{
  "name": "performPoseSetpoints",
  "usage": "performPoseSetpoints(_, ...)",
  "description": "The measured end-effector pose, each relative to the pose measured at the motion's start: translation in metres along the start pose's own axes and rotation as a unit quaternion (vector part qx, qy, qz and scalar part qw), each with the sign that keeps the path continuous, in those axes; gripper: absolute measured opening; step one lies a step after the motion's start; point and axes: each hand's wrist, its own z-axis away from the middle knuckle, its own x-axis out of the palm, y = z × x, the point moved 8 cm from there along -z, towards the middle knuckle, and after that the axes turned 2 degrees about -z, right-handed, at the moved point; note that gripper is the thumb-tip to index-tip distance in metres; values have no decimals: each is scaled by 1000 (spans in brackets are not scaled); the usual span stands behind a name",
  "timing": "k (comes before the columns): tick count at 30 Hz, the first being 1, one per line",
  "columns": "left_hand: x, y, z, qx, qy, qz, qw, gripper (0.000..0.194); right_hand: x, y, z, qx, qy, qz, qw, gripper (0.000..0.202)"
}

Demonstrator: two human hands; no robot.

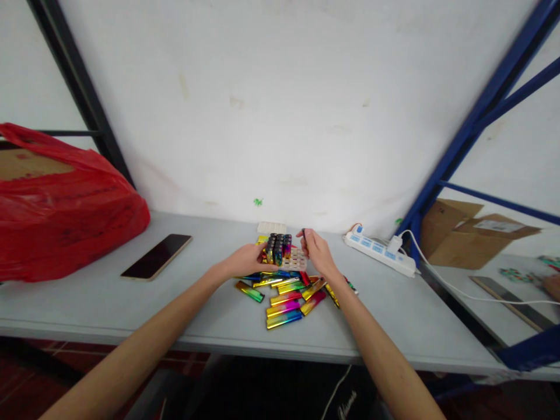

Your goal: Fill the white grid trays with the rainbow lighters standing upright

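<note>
- The left hand (247, 259) is closed around the left side of the pale tray with holes (298, 258), by the standing lighters (279, 248); some of its fingers are hidden, so I can't tell how they all sit
- The right hand (317, 251) pinches a small dark thing (304, 233) just right of the standing lighters; the fingers cover most of it, so I can't tell what it is
- The tray is in the middle of the gray table (210, 315), and the lighters hide its left part; its right holes show
- Shiny loose lighters (284, 309) lie in a messy pile in front of the tray, and some cover bits of others
- Another pale tray (272, 227) is behind, near the wall, too small to see well
- A phone (156, 256) lies on the left with a dark screen
- The red bag (74, 216) is cut off at the left edge and hides most of the box inside
- The white power strip (380, 254) is on the right, with some wires partly hidden behind it
</note>
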Motion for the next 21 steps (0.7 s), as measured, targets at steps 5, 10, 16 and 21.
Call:
performPoseSetpoints(5, 1, 0, 0, 2, -1, 9, 1000, 66, 0, -29, 5, -122, 20, 112, 986, 39)
performPoseSetpoints(10, 1, -1, 0, 6, 2, 7, 1000, 65, 6, -34, 7, -114, -21, 168, 979, 35)
performPoseSetpoints(16, 1, -2, 0, 5, 5, 8, 1000, 69, 13, -32, 7, -105, -51, 155, 981, 35)
performPoseSetpoints(21, 1, -2, 0, 7, 3, 6, 1000, 66, 19, -29, 8, -144, -98, 181, 968, 35)
